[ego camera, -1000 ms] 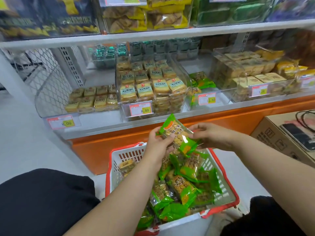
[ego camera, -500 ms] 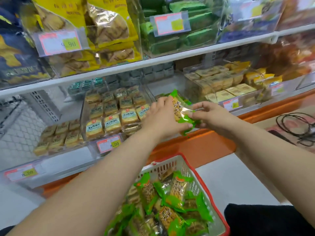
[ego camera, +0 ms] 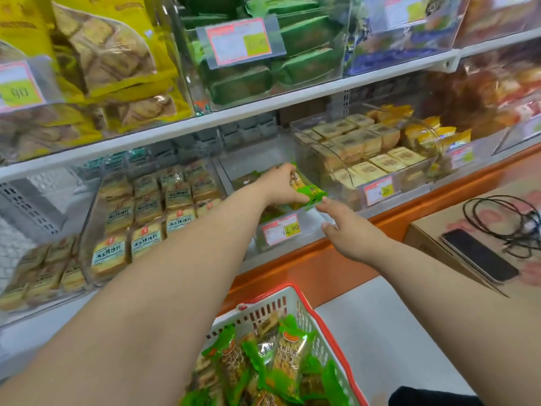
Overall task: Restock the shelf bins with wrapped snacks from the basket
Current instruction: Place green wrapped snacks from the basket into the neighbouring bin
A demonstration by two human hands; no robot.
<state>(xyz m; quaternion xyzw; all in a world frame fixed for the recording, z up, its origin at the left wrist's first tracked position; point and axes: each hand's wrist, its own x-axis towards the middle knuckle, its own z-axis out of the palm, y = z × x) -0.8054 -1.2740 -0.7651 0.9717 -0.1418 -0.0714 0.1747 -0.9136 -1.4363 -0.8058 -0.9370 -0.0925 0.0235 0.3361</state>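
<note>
Left hand (ego camera: 279, 183) is over the clear bin (ego camera: 295, 230) with the 12.80 tag, gripping a green-wrapped snack (ego camera: 307, 192) just above the bin's front wall, about to drop it in, by the look of it. Right hand (ego camera: 347, 227) hovers just right of that bin, fingers relaxed, holding nothing. Plenty left: the basket (ego camera: 319, 315) below the bin is heaped with green packets, and the bin looks sparsely filled. The wrapper is glossy green film with a clear window showing golden, crumbly pieces.

Left hand (ego camera: 279, 186) clenched; right (ego camera: 348, 230) slack—
</note>
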